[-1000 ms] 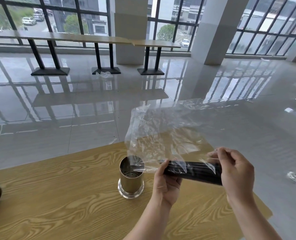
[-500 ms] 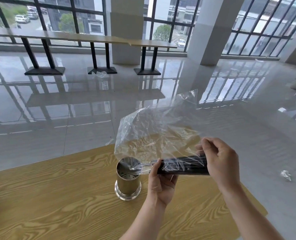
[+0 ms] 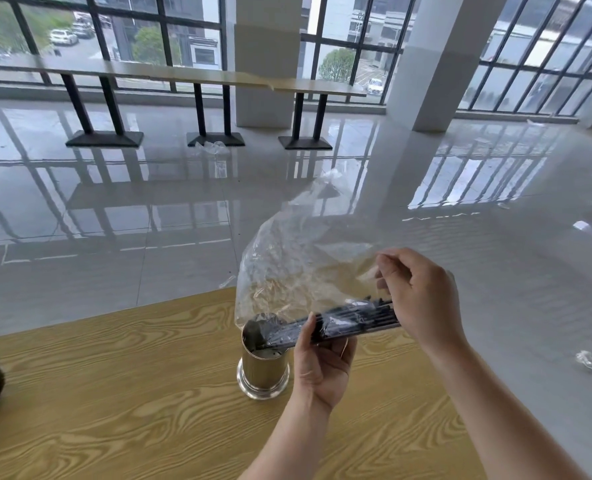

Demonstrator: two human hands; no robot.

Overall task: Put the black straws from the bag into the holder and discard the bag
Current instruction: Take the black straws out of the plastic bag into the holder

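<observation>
Straws (image 3: 353, 322) inside the bag (image 3: 298, 261) slant over the holder (image 3: 263, 370) standing on the table (image 3: 114, 393).

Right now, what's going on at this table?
A person is emptying a clear bag of black straws into a metal holder on the wooden table. The left hand grips the bundle through the plastic, its end at the holder's mouth. The right hand pinches the bag by the other end. The straws are not out yet.

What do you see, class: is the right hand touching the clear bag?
Touching. Head view: the right hand pinches the clear bag at its upper edge.
</observation>
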